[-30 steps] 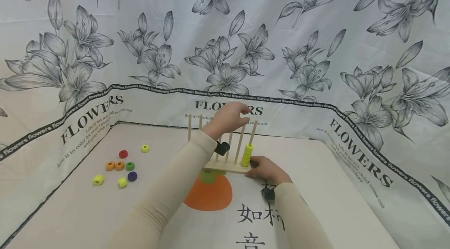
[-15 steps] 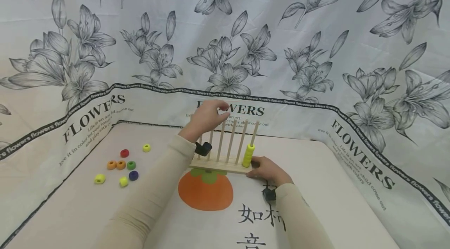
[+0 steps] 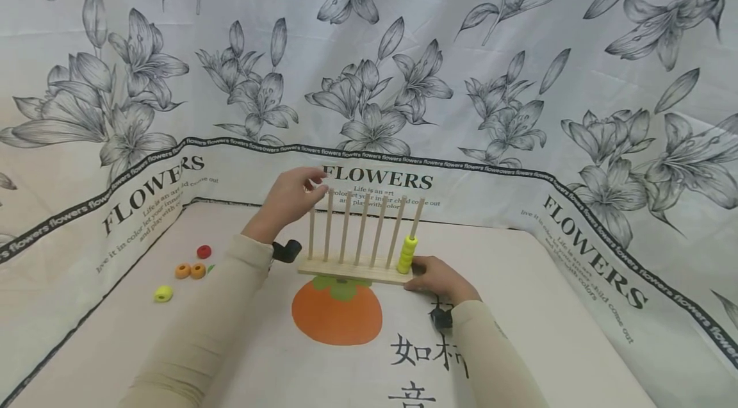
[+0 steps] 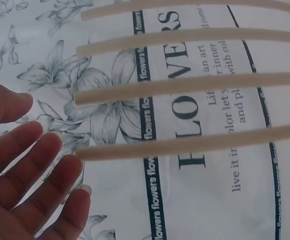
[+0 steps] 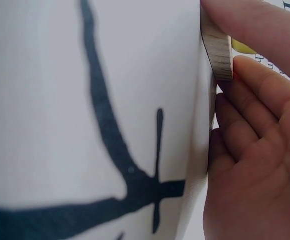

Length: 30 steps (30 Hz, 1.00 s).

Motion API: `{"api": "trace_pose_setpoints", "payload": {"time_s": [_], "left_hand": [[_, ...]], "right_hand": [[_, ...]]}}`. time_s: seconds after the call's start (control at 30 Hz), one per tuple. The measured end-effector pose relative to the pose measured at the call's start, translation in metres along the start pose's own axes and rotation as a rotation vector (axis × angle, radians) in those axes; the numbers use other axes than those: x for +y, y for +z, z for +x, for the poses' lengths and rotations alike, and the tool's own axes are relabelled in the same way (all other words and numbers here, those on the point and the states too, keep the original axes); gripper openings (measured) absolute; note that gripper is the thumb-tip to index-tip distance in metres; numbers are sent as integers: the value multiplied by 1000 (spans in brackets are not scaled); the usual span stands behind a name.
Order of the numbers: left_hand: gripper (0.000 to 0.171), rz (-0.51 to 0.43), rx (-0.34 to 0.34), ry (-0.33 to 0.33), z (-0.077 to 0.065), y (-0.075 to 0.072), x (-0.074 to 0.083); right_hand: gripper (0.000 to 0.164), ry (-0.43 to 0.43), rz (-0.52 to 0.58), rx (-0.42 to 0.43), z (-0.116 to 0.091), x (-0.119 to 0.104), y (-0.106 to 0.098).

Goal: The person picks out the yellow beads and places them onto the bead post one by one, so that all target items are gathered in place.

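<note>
A wooden peg rack (image 3: 346, 269) with several upright pegs stands on the table. Yellow beads (image 3: 407, 255) are stacked on its rightmost peg; the other pegs carry none. My left hand (image 3: 293, 198) hovers by the top of the leftmost peg, fingers loosely bent. Seen from the left wrist, nothing lies between that hand's fingers, and the peg tips (image 4: 78, 154) are just beyond them. With thumb and fingers, my right hand (image 3: 439, 278) grips the right end of the rack's base, whose wooden end (image 5: 220, 50) shows in the right wrist view.
Loose beads lie at the left: a red bead (image 3: 204, 252), orange beads (image 3: 182, 271), a yellow bead (image 3: 163, 294) and a green one mostly behind my left sleeve (image 3: 213, 305). A cloth with a printed orange fruit (image 3: 337, 317) lies before the rack. Flower-patterned fabric (image 3: 369, 94) stands behind.
My left hand has moved left along the peg tops, from the right pegs to the leftmost one. Its sleeve now covers some loose beads. The right hand keeps its grip on the rack.
</note>
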<state>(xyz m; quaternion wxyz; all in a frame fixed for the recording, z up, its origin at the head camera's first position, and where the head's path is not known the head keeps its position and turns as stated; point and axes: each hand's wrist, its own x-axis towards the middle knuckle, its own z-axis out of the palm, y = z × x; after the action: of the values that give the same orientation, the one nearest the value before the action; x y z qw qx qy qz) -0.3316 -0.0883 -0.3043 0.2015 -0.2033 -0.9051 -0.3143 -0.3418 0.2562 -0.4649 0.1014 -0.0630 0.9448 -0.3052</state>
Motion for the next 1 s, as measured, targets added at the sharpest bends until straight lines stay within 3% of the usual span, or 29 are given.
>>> {"api": "trace_pose_setpoints", "payload": {"time_s": [0.33,0.57,0.8,1.0], "left_hand": [[39,31,5,-82,-20,-11,-41],[42,31,8,-96,-30,-17,-72],[44,25,-32,-175,-40,-21,-99],[45,45,-75,-205,-47,-23,-112]], "right_hand": [[78,13,7,-6,0,1,0],[80,20,3,1,-1,0,-1],[79,17,-7,3,-3,-2,-2],[80,19,-5,2,-2,-1,-1]]}}
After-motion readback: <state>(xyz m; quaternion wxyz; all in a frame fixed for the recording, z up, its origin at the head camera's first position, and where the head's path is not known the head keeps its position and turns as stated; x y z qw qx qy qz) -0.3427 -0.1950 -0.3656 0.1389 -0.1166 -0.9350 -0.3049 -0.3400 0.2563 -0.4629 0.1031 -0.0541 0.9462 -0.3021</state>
